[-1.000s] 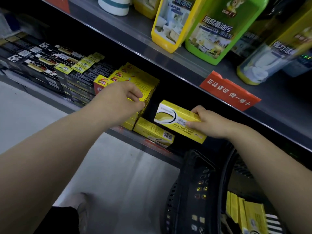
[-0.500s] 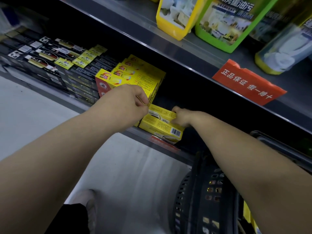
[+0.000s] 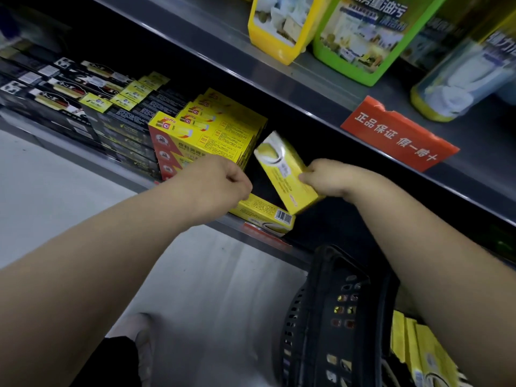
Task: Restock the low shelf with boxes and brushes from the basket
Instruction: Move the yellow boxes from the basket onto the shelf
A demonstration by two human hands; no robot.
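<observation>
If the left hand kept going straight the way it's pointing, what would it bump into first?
Most likely the tilted yellow box that the right hand grips. The left hand points toward it across a short gap, though depth is unclear.

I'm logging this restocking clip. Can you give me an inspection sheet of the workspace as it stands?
Surface: low shelf, dark gap behind the hands.
Job's things: tilted box held above a flat box at the shelf edge; yellow stack to their left; more boxes in the basket; no brushes seen.
Clutter: black boxes fill the shelf's left part.
Hands: right hand grips the tilted box; left hand is curled over the flat box's end, hold unclear.
Cables: nothing seen.
Surroundings: bottles and a red sign on the upper shelf; pale floor; a shoe.
</observation>
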